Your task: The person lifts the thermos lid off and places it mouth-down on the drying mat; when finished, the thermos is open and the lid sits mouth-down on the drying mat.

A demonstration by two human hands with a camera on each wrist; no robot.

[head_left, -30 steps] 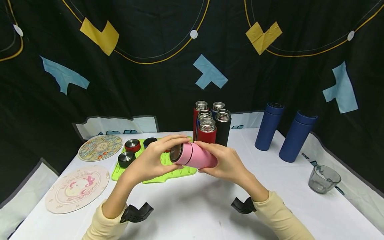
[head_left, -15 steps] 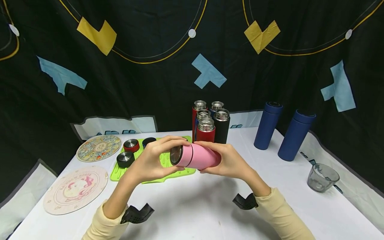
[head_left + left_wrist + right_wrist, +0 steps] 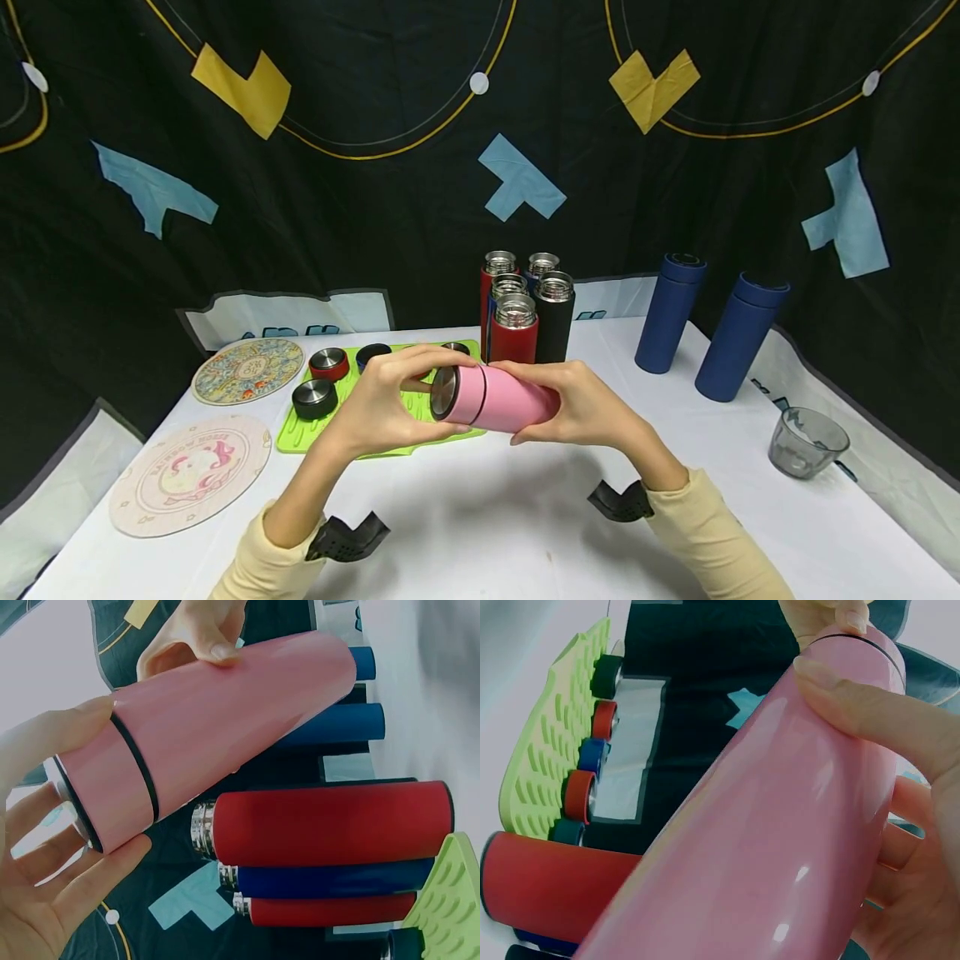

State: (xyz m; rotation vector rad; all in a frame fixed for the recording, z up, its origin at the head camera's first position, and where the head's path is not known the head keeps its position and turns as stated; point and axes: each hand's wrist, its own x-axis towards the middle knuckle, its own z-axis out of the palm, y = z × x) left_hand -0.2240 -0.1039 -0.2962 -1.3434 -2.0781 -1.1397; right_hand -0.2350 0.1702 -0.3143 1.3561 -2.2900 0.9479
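Pink flask (image 3: pixel 525 402) lies crosswise between left hand (image 3: pixel 390 396) and right hand (image 3: pixel 585 404)

From where I stand, reading left to right, the left hand comes first, clamped round the lid (image 3: pixel 467 396), thumb and fingers on opposite sides, right by the dark seam (image 3: pixel 141 761) where lid meets body. The lid's metallic end (image 3: pixel 444 393) faces left and somewhat toward the person. From there the flask's long axis runs across to the right, its bottom end dipping slightly, and the right hand is clamped round the body. Each hand is nearer its own end of that one axis, with the whole flask held above the table. Whether the lid sits tight or loose I cannot tell.

Below, on the white table (image 3: pixel 480 533), a round pink mat (image 3: pixel 191 475) lies far left, a patterned round mat (image 3: pixel 247 371) behind it. Next is a green mat (image 3: pixel 296 432) bearing a black cap (image 3: pixel 314 400), a red cap (image 3: pixel 328 364) and a blue cap (image 3: pixel 371 357), partly hidden by the left hand. Lidless bottles (image 3: pixel 553 329) cluster behind the flask. Farther right stand two blue bottles (image 3: pixel 671 321), then a glass cup (image 3: pixel 806 448). Black curtain (image 3: pixel 405 242) backs everything, stuck with yellow tape (image 3: pixel 255 92) and pale blue tape (image 3: pixel 517 179).
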